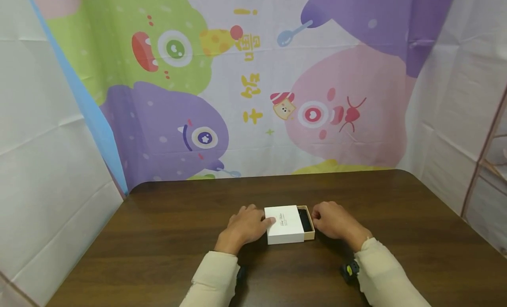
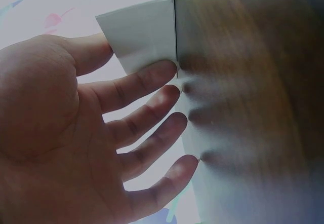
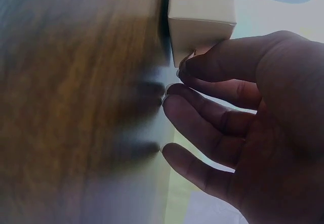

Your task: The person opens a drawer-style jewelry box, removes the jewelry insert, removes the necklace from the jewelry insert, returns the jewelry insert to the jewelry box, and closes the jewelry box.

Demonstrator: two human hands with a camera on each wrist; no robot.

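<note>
A small white drawer box lies on the table, its white sleeve (image 1: 284,225) carrying fine dark print on top. From the sleeve's right side the tan inner drawer (image 1: 310,237) sticks partway out, showing a black insert (image 1: 304,220). My left hand (image 1: 248,223) holds the sleeve's left end, thumb on top and index finger against the end wall (image 2: 144,36). Its other fingertips touch the table. At the drawer's outer end (image 3: 200,34), my right hand (image 1: 332,219) pinches a small tab with thumb and index finger. The remaining right fingers are spread, tips at the tabletop.
The dark brown wooden table (image 1: 166,272) has rounded far corners. Behind it hangs a cloth (image 1: 253,157) printed with cartoon monsters, and pale cloth walls (image 1: 59,148) stand at both sides. A dark wrist camera (image 1: 350,271) sits by the right sleeve.
</note>
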